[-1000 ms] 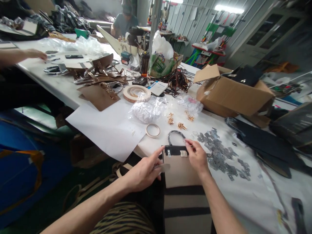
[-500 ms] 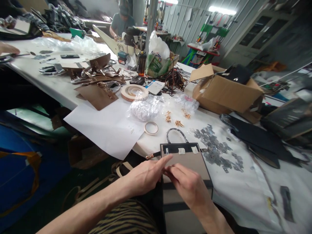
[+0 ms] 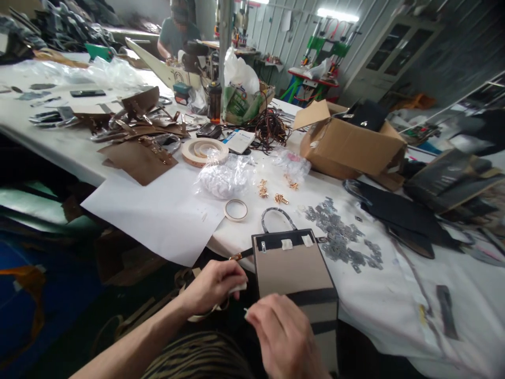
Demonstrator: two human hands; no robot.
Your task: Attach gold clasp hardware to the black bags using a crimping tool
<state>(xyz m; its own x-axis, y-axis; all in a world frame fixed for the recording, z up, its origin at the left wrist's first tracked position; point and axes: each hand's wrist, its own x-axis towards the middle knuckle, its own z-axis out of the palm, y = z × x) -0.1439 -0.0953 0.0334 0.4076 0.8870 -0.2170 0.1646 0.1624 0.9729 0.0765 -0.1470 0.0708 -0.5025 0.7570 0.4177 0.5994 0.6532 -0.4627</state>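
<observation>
My left hand [image 3: 219, 284] is closed in a pinch on an off-white strip of tape [image 3: 238, 288], left of the bag. Closer to me, my right hand [image 3: 282, 331] has its fingertips pinched together with a tiny white bit [image 3: 246, 311] poking out. It hangs in front of the lower part of a beige and black bag piece [image 3: 292, 271]. That piece lies against the table edge, its wrapped handle [image 3: 276, 210] pointing away from me. Two pale tape patches [image 3: 287, 244] and a small metal plate [image 3: 264, 246] sit along its black top band.
Loose grey metal plates [image 3: 335, 231] lie right of the bag. Beyond it are a tape roll [image 3: 235, 210], gold hardware [image 3: 281, 198], a plastic bag [image 3: 224, 176] and a cardboard box [image 3: 351, 145]. Brown leather pieces [image 3: 138, 158] cover the left side. A person [image 3: 179, 31] works at the back.
My hands have come apart off the bag: the left moved left and down with the tape strip, the right moved toward me. The camera view has shifted slightly right.
</observation>
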